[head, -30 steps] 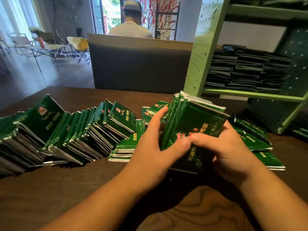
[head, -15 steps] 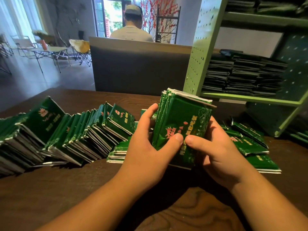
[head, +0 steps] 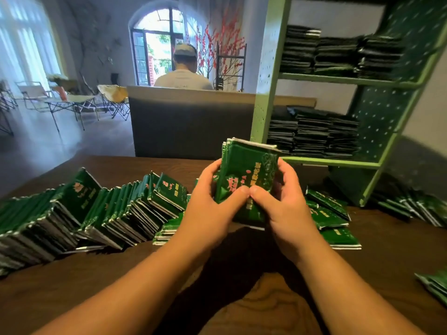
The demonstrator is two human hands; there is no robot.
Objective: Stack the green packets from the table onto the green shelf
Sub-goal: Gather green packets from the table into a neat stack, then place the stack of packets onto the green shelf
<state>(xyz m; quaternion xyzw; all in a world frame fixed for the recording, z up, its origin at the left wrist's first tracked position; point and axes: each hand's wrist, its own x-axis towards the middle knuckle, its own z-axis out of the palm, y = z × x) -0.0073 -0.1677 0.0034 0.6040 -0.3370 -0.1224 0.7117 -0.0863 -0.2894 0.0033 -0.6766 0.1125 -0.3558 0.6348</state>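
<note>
- Your left hand grips the left side of an upright bundle of green packets, thumb pressed across its front face.
- Your right hand grips the bundle's right side, its thumb meeting the left thumb on the front.
- The bundle sits between both hands above the dark wooden counter; whether its lower edge touches the counter cannot be told, as your hands hide it.
- A long slumped row of packets leans on the counter to your left.
- A few loose packets lie flat just right of your right hand.
- The green shelf stands at the far right of the counter; packet stacks fill its lower tier, and more fill the tier above.
- A seated person faces away behind a grey partition.
</note>
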